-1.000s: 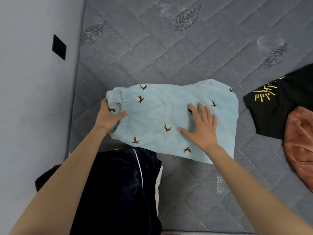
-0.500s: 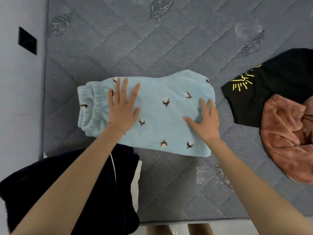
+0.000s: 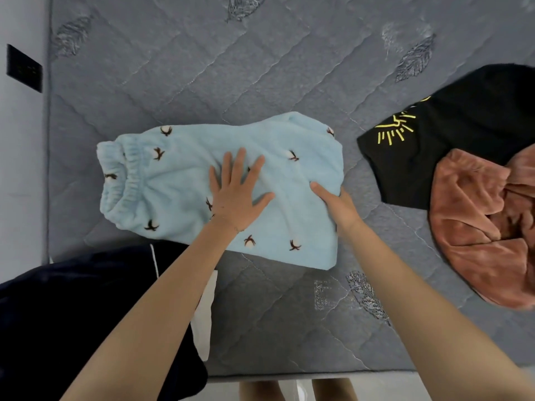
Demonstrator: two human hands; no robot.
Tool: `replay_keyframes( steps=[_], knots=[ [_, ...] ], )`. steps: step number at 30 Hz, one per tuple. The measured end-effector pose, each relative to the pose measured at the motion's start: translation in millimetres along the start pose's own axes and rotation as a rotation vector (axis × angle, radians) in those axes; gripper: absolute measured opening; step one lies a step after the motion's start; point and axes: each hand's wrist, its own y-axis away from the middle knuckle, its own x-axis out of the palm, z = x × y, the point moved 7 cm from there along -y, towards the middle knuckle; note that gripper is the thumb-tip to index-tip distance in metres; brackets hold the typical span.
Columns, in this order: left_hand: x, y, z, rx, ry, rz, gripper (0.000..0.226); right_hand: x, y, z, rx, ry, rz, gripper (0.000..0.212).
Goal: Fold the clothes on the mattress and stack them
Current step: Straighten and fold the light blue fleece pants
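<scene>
The left hand (image 3: 236, 195) has slid from the waistband to the middle of the blue trousers (image 3: 173, 192) on the mattress (image 3: 260, 68) and presses flat, fingers (image 3: 241, 166) spread. The right hand (image 3: 337, 205), flat before, now pinches their 3 o'clock edge. I think a fold toward 9 o'clock comes next.

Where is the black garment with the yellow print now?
In the head view the black garment lies on the mattress at the right, apart from the light blue garment, partly under the rust-pink garment.
</scene>
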Motion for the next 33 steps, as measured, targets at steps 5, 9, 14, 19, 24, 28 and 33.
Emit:
replay_keyframes(
  steps=[5,9,14,19,24,28,33],
  knots=[
    [-1.2,7.0,-18.3,-0.039,0.034,0.020,0.076,-17.2,14.9,22.1,-0.145,-0.088,-0.071,0.016],
    [-1.1,8.0,-56.3,-0.025,0.110,0.052,0.077,-56.3,39.3,46.1,-0.273,-0.040,-0.133,0.008],
    [11.7,11.1,-139.4,0.040,0.247,0.114,0.080,-152.0,68.0,60.5,-0.346,0.050,-0.314,0.007],
    [27.7,24.2,-177.3,0.040,0.315,0.185,0.071,-193.9,75.7,57.1,-0.315,0.148,-0.418,0.018],
    [36.4,30.0,-149.3,0.005,0.328,0.387,0.063,-154.6,82.3,71.9,-0.399,0.229,-0.362,0.014],
    [-4.4,28.2,-140.0,0.024,0.587,0.285,0.048,-116.1,91.3,84.2,-0.406,0.177,-0.311,0.016],
    [-66.6,29.7,-108.6,-0.229,1.287,0.165,0.035,-30.1,113.7,111.4,-0.532,0.240,-0.189,0.019]
  ],
)
